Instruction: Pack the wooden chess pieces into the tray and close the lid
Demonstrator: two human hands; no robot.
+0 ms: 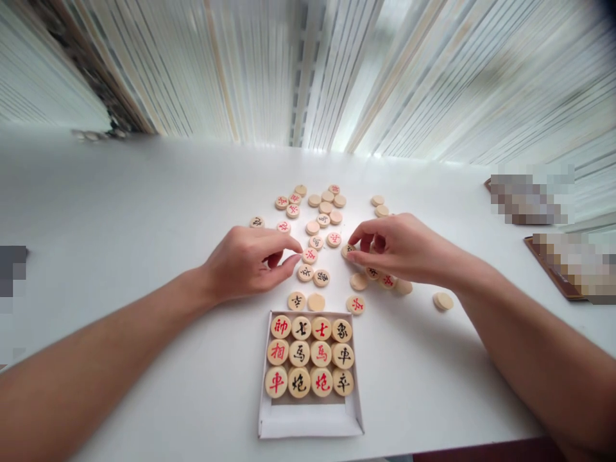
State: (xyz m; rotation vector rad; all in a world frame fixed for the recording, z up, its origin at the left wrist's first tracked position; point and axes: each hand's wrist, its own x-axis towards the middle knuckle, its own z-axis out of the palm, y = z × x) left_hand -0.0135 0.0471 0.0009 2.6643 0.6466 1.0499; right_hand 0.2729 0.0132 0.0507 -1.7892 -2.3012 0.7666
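Note:
My left hand is closed in a loose pinch, thumb and forefinger at the left edge of a red-marked Chinese chess piece. My right hand pinches a black-marked Chinese chess piece by its edge; the fingers cover part of its character. Under the right hand lie more pieces, among them a face-down one and a red-marked one, partly hidden. Nearest me, a shallow white box holds wooden pieces in rows of red and black characters, with a bare strip along its near side.
Loose pieces, some face down, spread over the white table beyond the box. Two face-down pieces lie to the right. Blurred brown-edged objects rest at the far right. A striped curtain hangs along the back edge.

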